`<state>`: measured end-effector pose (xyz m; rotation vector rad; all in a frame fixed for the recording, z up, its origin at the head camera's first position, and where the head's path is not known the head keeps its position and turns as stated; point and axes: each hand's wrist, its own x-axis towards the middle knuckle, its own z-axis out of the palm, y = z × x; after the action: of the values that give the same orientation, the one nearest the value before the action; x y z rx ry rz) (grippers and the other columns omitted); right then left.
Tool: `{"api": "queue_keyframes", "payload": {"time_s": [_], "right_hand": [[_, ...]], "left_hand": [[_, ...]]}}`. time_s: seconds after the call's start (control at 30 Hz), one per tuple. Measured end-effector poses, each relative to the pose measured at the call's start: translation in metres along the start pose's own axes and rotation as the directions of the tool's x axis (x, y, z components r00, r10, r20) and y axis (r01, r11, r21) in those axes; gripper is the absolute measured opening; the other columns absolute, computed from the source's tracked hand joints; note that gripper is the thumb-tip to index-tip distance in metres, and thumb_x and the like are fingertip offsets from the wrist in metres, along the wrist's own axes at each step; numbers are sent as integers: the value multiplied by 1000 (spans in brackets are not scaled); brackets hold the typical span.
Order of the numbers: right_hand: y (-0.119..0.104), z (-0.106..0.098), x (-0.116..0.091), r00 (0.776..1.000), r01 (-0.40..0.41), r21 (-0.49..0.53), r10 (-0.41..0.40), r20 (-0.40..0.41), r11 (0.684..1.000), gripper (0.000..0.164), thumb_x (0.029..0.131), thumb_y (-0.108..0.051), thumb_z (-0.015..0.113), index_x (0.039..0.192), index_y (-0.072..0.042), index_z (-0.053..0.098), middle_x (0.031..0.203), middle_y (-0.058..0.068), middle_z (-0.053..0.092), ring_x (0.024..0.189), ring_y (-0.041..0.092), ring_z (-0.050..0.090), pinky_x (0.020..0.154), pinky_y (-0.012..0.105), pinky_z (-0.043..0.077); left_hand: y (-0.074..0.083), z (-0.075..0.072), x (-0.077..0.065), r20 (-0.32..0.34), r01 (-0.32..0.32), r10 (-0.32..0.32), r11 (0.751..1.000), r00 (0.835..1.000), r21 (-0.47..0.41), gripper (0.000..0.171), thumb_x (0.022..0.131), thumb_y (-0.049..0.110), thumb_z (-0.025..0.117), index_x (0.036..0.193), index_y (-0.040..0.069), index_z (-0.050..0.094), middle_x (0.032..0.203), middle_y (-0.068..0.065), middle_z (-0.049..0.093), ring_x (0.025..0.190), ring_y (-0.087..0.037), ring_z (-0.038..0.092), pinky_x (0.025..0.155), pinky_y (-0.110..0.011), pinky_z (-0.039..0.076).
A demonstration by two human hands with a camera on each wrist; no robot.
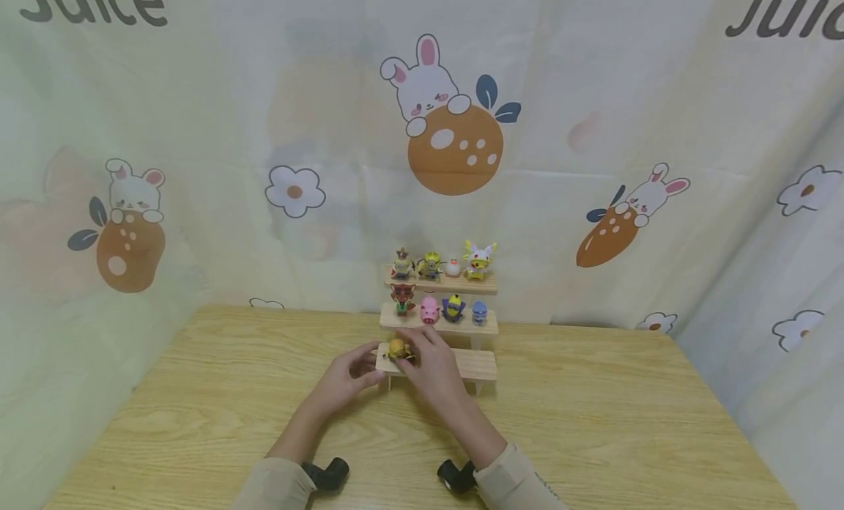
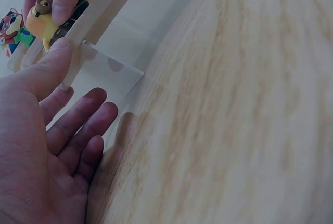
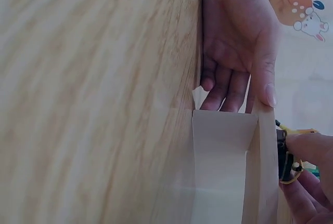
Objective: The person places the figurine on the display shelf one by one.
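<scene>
A small yellow figurine with a goggle eye [image 2: 41,25] sits at the left end of the bottom step [image 1: 476,364] of a wooden display stand. My right hand [image 1: 434,365] pinches it between thumb and fingers from the right; in the right wrist view its dark back [image 3: 282,156] shows between them. At that same end my left hand [image 1: 343,379] holds the step, its thumb against the board's edge. In the left wrist view the other left fingers [image 2: 83,125] curl loosely beside the clear leg [image 2: 112,68].
Above, the middle step [image 1: 410,321] carries several figurines, among them a pink pig [image 1: 429,310] and a red-faced figure [image 1: 403,299]. More stand on the top step [image 1: 422,283]. A printed curtain [image 1: 356,129] hangs behind the wooden table [image 1: 593,422].
</scene>
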<state>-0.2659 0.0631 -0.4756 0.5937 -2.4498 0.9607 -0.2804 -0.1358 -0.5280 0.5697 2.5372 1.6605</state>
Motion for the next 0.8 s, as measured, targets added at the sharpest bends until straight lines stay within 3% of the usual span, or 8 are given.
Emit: {"api": "queue_keyframes", "payload": {"time_s": [0.27, 0.43, 0.8], "right_hand": [[0, 1, -1, 1000, 11, 3, -11, 11, 1000, 46, 74, -9, 80, 117, -18, 66, 103, -1, 62, 88, 15, 65, 76, 26, 54], [0, 0, -1, 999, 17, -5, -17, 31, 1000, 43, 76, -10, 79, 116, -16, 66, 105, 0, 63, 90, 15, 65, 77, 26, 54], [-5, -5, 2, 993, -109, -2, 109, 39, 994, 32, 80, -19, 76, 109, -10, 63, 104, 4, 70, 91, 15, 68, 78, 30, 55]], "left_hand": [[2, 0, 0, 8, -29, 29, 1000, 1000, 4, 59, 90, 25, 66, 140, 2, 43, 115, -17, 65, 101, -24, 63, 83, -25, 50], [2, 0, 0, 7, -12, 12, 1000, 1000, 6, 60, 89, 26, 66, 140, 4, 44, 115, -15, 65, 101, -23, 63, 83, -25, 49], [3, 0, -1, -8, 16, -16, 1000, 1000, 2, 62, 88, 28, 68, 141, 6, 44, 115, -14, 65, 101, -23, 62, 84, -26, 49]]}}
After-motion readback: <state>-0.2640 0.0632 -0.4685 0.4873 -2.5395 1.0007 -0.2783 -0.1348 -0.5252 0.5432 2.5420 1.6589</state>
